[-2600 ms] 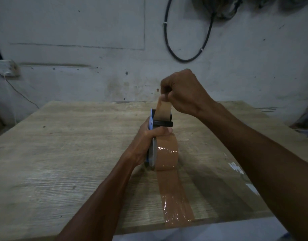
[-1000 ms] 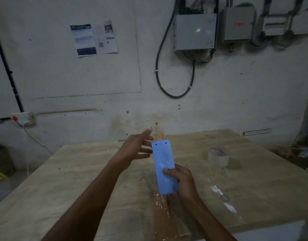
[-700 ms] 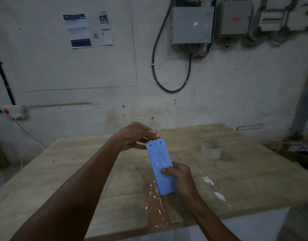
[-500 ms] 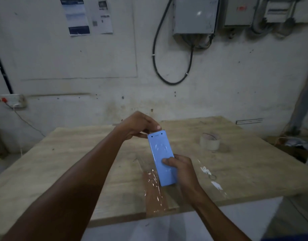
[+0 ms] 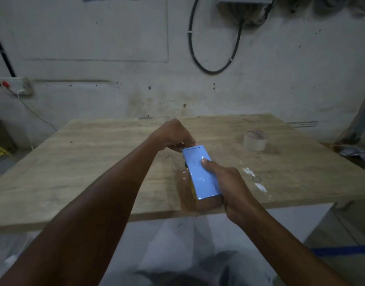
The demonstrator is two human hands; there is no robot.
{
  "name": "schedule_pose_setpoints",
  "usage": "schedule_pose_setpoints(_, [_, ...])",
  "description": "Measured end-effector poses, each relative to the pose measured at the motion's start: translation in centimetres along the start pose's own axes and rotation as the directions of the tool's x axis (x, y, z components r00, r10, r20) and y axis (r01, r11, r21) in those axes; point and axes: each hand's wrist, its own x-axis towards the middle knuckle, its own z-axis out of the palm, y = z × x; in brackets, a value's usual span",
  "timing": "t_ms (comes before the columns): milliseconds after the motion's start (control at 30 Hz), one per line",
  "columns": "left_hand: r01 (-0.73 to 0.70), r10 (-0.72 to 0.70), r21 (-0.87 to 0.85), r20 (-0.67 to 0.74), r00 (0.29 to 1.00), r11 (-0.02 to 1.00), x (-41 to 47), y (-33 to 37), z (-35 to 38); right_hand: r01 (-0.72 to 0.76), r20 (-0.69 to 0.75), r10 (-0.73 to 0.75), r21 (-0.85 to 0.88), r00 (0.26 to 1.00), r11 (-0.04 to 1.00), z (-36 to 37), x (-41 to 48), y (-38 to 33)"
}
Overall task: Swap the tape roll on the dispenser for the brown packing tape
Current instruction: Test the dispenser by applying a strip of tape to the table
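While the view has dipped since a moment ago, the right hand (image 5: 229, 182) stays closed around the blue dispenser (image 5: 201, 176), thumb on top, and the left hand (image 5: 173, 136) pinches its far end above the table (image 5: 95, 151).

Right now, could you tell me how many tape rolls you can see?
2: a clear roll standing alone on the table, far right, and a brown roll under the blue dispenser, mostly hidden, in the right hand.
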Motion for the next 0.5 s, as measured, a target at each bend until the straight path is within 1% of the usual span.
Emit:
schedule_pose_setpoints(100, [0.056, -0.058, 0.054, 0.028, 0.998, 0.997, -0.7, -1.5, 1.2, -0.106, 0.062, 0.104, 0.041, 0.993, 0.993, -0.3, -1.2, 0.2])
schedule_pose_setpoints(200, [0.071, -0.075, 0.064, 0.076, 0.994, 0.995, -1.5, -2.8, 2.2, -0.196, 0.093, 0.189, 0.07, 0.978, 0.978, -0.3, -2.2, 0.2])
schedule_pose_setpoints(367, [0.087, -0.101, 0.137, 0.102, 0.99, 0.987, -1.7, -4.2, 3.1, -0.272, 0.095, 0.266, 0.057, 0.959, 0.961, -0.1, -2.9, 0.2])
schedule_pose_setpoints(500, [0.084, -0.098, 0.212, 0.053, 0.994, 0.974, -1.3, -4.8, 3.2, -0.307, 0.109, 0.299, 0.068, 0.948, 0.949, 0.3, -2.8, -0.3])
